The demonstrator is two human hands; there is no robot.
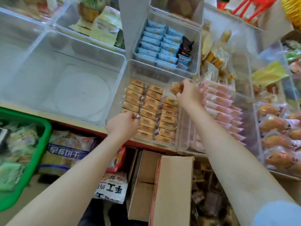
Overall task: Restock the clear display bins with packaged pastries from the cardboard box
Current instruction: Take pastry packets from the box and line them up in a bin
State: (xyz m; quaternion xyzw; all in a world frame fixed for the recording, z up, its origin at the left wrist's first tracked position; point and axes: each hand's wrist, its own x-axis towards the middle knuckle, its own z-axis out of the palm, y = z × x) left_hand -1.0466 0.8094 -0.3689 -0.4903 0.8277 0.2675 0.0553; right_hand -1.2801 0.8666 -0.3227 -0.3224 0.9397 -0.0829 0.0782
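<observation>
1. Centre frame: clear bin (120,82) held three rows of orange-wrapped pastries (149,111), packed on edge.
2. Our left hand (123,124) sat at the lower left corner of that bin, fingers curled on the near end of the left row; grip clamped on a pastry there, we think, though the contact was partly hidden.
3. Our right hand (187,93) was at the bin's upper right, grip pinched on one loose pastry (175,88) above the short right row.
4. Cardboard box (166,190) stood open at lower centre, below the shelf edge.
5. Blue packets (158,46) filled the bin above; pink packets (218,101) the bin to the right.
6. Large bin (32,66) at left; green basket (47,128) lower left.
</observation>
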